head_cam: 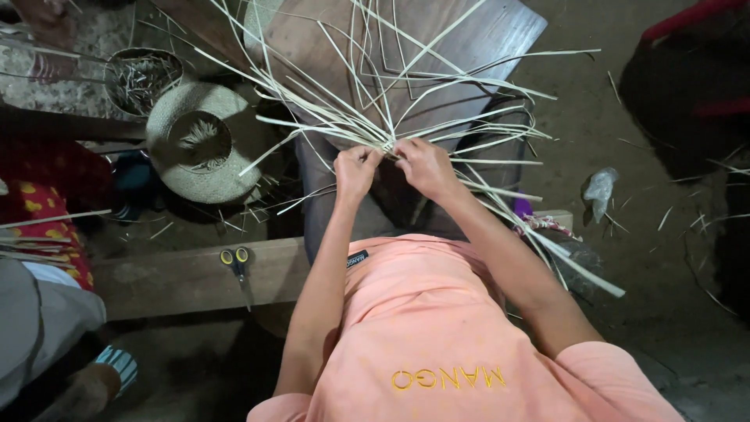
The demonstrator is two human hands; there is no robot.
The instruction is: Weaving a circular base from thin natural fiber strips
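Peach cloth of my shirt (pixel 437 328) fills the near view; beyond it my left hand (pixel 355 170) and right hand (pixel 426 166) sit close together, both pinched shut on the crossing point of the pale strips (pixel 406 109); that knot of strips lies over a wooden board (pixel 484 39) resting on my lap, above the far edge of the bench (pixel 180 277). I judge the weave could slacken if either pinch loosens, since the loose ends spring outward; a sharp bend might crack a strip. Strips fan away from me toward the board's far edge, long axes radiating; a few trail to my right. Yellow-handled scissors (pixel 236 262) lie on the bench; a woven hat (pixel 199 141) sits on the floor beyond.
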